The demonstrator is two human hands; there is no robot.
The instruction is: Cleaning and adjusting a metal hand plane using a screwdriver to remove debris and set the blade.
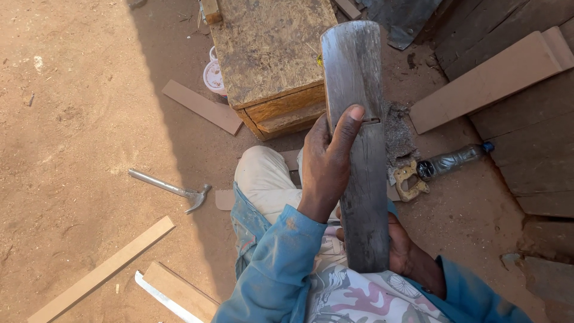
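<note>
I hold a long, flat, dark grey metal blade upright in front of me. My left hand grips its left edge at mid-length, with the index finger laid across the face near a small slot. My right hand is mostly hidden behind the blade's lower end and holds it from behind. Both sleeves are blue. My knee in light trousers shows below the left hand.
A worn wooden box stands ahead on the sandy ground. A claw hammer lies to the left, with board offcuts around. To the right lie a plastic bottle, a yellowish handle piece and stacked boards.
</note>
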